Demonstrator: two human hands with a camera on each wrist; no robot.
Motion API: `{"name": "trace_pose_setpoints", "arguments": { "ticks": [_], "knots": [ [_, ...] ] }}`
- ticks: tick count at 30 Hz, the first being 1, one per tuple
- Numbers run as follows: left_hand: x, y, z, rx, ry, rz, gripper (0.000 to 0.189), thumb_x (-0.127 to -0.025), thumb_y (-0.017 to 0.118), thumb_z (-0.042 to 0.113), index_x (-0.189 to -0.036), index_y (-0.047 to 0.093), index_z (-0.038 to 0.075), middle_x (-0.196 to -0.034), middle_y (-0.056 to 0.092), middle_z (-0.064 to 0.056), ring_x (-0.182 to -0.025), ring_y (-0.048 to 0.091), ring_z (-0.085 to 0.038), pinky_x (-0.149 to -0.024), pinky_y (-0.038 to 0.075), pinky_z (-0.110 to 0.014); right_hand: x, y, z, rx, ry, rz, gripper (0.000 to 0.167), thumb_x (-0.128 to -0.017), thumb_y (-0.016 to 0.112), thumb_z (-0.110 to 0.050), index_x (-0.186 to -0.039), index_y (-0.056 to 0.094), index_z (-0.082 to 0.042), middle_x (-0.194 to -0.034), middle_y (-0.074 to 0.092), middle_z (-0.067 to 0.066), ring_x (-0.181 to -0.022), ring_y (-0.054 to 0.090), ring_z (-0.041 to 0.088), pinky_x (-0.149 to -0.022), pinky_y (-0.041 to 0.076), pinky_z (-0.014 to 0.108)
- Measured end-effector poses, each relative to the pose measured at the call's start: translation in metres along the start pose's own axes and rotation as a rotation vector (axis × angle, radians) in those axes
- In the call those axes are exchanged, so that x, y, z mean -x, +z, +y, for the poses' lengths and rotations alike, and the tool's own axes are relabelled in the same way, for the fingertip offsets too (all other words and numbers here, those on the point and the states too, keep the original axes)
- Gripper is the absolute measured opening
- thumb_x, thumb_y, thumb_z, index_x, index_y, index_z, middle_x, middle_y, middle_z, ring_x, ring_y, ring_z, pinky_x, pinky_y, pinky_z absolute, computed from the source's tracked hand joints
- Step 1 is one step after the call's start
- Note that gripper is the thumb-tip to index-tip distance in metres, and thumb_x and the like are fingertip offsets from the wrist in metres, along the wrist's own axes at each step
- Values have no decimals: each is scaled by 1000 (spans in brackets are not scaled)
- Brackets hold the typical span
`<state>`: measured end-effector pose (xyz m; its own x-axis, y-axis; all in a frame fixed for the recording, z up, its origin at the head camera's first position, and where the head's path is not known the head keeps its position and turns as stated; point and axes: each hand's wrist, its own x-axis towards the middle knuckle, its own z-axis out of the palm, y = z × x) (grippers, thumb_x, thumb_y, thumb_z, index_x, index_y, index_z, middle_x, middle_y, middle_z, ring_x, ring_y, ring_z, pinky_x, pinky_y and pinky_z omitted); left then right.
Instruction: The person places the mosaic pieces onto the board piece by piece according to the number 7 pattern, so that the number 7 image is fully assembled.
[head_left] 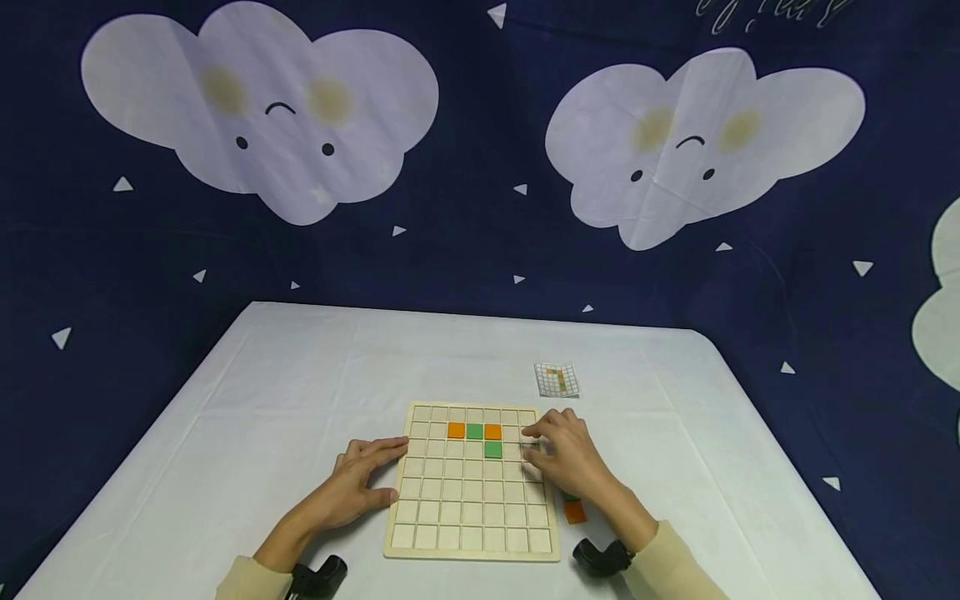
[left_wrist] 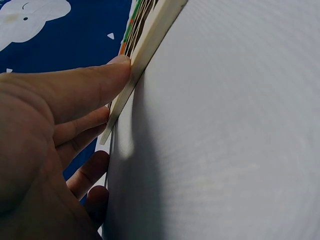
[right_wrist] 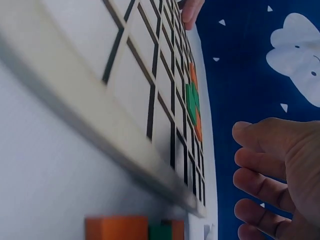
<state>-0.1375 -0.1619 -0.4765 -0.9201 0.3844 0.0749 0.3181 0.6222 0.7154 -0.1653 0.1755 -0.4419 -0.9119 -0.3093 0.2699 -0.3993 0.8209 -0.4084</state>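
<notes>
On the white table (head_left: 225, 433), the left hand (head_left: 360, 483) lies flat, fingers straight, steadying the left edge of the wooden grid board (head_left: 472, 533) near the front edge. Four tiles (head_left: 475, 433) are seated; most cells remain bare. The right hand (head_left: 566, 454) hovers with fingers loose over the board's right edge, holding nothing; spare tiles (head_left: 575, 510) wait beside it.

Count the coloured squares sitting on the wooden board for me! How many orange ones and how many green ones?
Orange squares on the board: 2, one at and one at
Green squares on the board: 2, one at and one at
Total: 4
</notes>
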Motion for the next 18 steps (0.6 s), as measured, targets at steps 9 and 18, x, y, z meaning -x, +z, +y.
{"name": "trace_pose_setpoints", "arguments": {
  "ticks": [9,18],
  "knots": [
    [0,0,0,-6,3,-3,63,-76,75,19,-135,53,12,-146,45,2,-109,34,-11,-87,23,-36,16,-10,10,-1,13,26,24,-73,79,-18,-96,73,-12,-87,60,-4,-82,42,10,-75,32,31],
    [0,0,1,-5,-7,-4,63,-76,75,20,-135,53,12,-146,45,2,-112,34,-13,-87,23,-37,38,-15,26,2,65,34,24,-71,80,-18,-93,73,-14,-86,61,-6,-83,41,7,-75,31,29]
  ]
}}
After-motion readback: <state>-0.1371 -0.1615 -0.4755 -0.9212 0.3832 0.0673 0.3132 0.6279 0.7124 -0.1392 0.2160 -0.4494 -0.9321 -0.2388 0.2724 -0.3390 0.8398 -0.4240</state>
